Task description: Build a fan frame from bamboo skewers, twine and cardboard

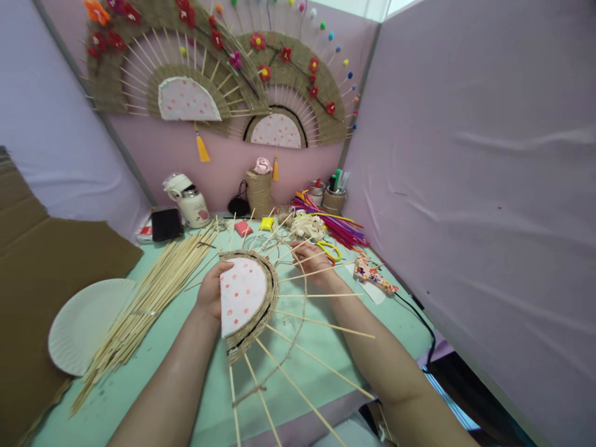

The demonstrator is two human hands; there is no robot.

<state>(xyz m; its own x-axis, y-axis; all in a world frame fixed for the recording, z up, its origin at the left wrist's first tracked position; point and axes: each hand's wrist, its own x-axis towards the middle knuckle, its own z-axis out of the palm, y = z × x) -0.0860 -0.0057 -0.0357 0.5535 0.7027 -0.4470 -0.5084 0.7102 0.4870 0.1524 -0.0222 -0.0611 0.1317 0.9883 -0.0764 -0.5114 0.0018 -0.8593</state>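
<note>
In front of you stands a pink back wall (177, 174), flanked on your left by a lavender side wall (65, 118) and on your right by a pale mauve side wall (488, 155) whose covering shows creases and a few small dark spots. A grey strip (366, 81) runs down your right-hand back corner. Bright white light enters above the back wall. Your desk (321, 343) has a pale green top; beyond its right edge, you see a dark area.
</note>
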